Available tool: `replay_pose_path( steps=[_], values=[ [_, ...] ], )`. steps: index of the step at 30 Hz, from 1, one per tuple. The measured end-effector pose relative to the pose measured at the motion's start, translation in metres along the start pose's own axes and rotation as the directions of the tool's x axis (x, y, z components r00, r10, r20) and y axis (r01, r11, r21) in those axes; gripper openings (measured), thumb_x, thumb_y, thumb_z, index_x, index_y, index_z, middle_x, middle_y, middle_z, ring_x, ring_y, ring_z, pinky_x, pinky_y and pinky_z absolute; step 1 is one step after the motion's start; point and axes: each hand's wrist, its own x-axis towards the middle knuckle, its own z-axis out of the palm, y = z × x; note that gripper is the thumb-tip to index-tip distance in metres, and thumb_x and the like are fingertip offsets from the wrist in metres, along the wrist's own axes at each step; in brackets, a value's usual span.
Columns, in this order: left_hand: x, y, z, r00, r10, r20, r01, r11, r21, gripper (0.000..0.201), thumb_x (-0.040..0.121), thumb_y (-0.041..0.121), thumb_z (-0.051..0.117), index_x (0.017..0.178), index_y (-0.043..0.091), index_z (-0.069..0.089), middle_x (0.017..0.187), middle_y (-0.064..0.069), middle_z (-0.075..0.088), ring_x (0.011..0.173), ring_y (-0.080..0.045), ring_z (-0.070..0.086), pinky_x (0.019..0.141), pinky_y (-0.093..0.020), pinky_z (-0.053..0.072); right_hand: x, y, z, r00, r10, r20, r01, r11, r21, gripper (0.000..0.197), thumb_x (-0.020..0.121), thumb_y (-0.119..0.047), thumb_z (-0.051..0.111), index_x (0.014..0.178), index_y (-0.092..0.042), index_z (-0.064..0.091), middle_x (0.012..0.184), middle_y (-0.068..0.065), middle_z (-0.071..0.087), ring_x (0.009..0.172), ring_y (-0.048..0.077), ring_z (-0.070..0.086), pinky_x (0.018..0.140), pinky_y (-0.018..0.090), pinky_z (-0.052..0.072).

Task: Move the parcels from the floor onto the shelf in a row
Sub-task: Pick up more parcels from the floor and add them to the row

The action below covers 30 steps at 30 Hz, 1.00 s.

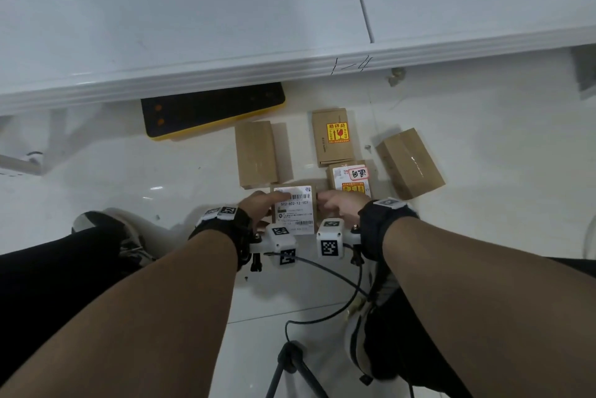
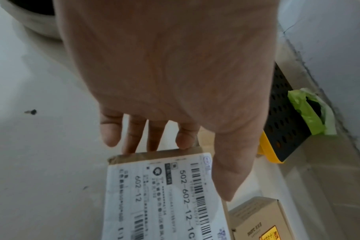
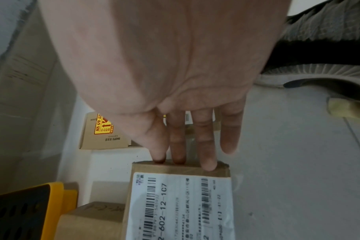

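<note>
A brown parcel with a white barcode label (image 1: pixel 295 209) (image 2: pixel 160 194) (image 3: pixel 181 203) lies low over the floor between my hands. My left hand (image 1: pixel 259 204) (image 2: pixel 164 65) has straight fingers against its left end and the thumb along the label's far edge. My right hand (image 1: pixel 337 204) (image 3: pixel 164 65) sets straight fingertips on its right end. Whether it is off the floor I cannot tell. On the floor beyond are a plain parcel (image 1: pixel 256 154), one with a yellow sticker (image 1: pixel 333 136), one with a red-edged label (image 1: pixel 350 178) and a tilted plain one (image 1: pixel 409 167). The white shelf (image 1: pixel 193 27) spans the top.
A black and yellow perforated tray (image 1: pixel 213 110) (image 2: pixel 282 116) sits half under the shelf's front edge. My shoes (image 1: pixel 129 236) and legs flank the parcel. A black tripod (image 1: pixel 290 362) and a cable (image 1: pixel 338 301) lie near me. A small screw (image 2: pixel 31 111) is on the tiles.
</note>
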Motion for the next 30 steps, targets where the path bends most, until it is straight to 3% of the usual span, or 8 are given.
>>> replay_pose_path(
  steps=[2,6,10,13,19,23,26,30],
  values=[
    [0.004,-0.001,0.000,1.000,0.022,0.016,-0.022,1.000,-0.019,0.030,0.087,0.034,0.067,0.108,0.012,0.065,0.108,-0.007,0.070,0.109,-0.029,0.062,0.102,-0.050,0.046,0.003,0.001,-0.003,1.000,-0.018,-0.009,0.018,0.999,0.032,0.047,0.098,-0.004,0.040,0.143,-0.018,0.044,0.149,0.004,0.043,0.133,0.024,0.045,0.097,0.025,0.038],
    [0.019,-0.001,-0.003,0.998,0.040,-0.044,-0.044,0.994,-0.097,0.029,0.082,0.033,0.067,0.103,0.012,0.066,0.103,-0.008,0.074,0.101,-0.030,0.068,0.098,-0.055,0.050,0.008,-0.003,-0.011,0.999,-0.040,0.001,0.040,0.997,0.063,0.043,0.099,-0.014,0.045,0.143,-0.018,0.044,0.150,0.003,0.041,0.137,0.025,0.040,0.109,0.032,0.035],
    [0.020,0.004,-0.006,0.987,-0.007,-0.160,-0.015,0.990,-0.137,0.048,0.079,0.041,0.069,0.116,0.014,0.056,0.103,-0.004,0.067,0.101,-0.029,0.065,0.068,-0.041,0.054,0.019,-0.007,-0.030,0.980,-0.020,-0.197,0.049,0.988,0.144,0.037,0.095,-0.010,0.049,0.132,-0.010,0.053,0.137,0.010,0.053,0.125,0.029,0.052,0.092,0.034,0.046],
    [0.014,0.007,-0.003,0.974,-0.016,-0.228,-0.008,0.994,-0.107,0.040,0.089,0.036,0.065,0.120,0.020,0.045,0.102,0.000,0.058,0.094,-0.026,0.062,0.058,-0.033,0.043,0.025,-0.011,-0.045,0.937,-0.050,-0.346,0.083,0.993,0.082,0.045,0.091,-0.007,0.052,0.134,-0.018,0.049,0.141,0.006,0.049,0.124,0.025,0.050,0.092,0.029,0.040],
    [0.020,0.002,-0.003,0.975,0.032,-0.220,-0.023,0.999,0.041,0.060,0.087,0.039,0.070,0.135,0.032,0.035,0.104,-0.004,0.067,0.087,-0.022,0.064,0.054,-0.029,0.044,0.037,-0.019,-0.041,0.970,-0.074,-0.230,0.023,0.976,-0.218,0.051,0.096,-0.008,0.040,0.139,-0.035,0.046,0.155,0.005,0.031,0.121,0.008,0.047,0.099,0.024,0.043],
    [0.025,0.002,0.000,0.977,0.047,-0.206,-0.021,0.992,0.127,0.064,0.087,0.036,0.070,0.140,0.031,0.033,0.107,-0.005,0.068,0.092,-0.025,0.066,0.057,-0.030,0.048,0.035,-0.012,-0.037,0.975,-0.006,-0.223,-0.078,0.926,-0.369,0.055,0.096,-0.013,0.040,0.146,-0.034,0.034,0.157,0.010,0.017,0.137,0.028,0.037,0.114,0.033,0.030],
    [0.027,-0.002,0.002,0.975,0.040,-0.220,-0.009,0.990,0.143,0.058,0.090,0.033,0.067,0.137,0.024,0.037,0.107,-0.007,0.069,0.087,-0.025,0.065,0.057,-0.029,0.048,0.035,-0.007,-0.040,0.973,0.057,-0.223,-0.121,0.951,-0.286,0.061,0.096,-0.012,0.038,0.150,-0.035,0.023,0.157,0.012,0.018,0.130,0.031,0.043,0.106,0.037,0.039],
    [0.028,-0.007,0.000,0.965,0.019,-0.261,0.011,0.993,0.113,0.055,0.090,0.033,0.067,0.135,0.015,0.040,0.102,-0.005,0.064,0.079,-0.022,0.063,0.052,-0.028,0.044,0.036,0.007,-0.043,0.978,0.124,-0.166,-0.115,0.992,0.059,0.059,0.095,-0.007,0.045,0.149,-0.011,0.021,0.148,0.016,0.034,0.110,0.026,0.053,0.086,0.033,0.052]
  ],
)
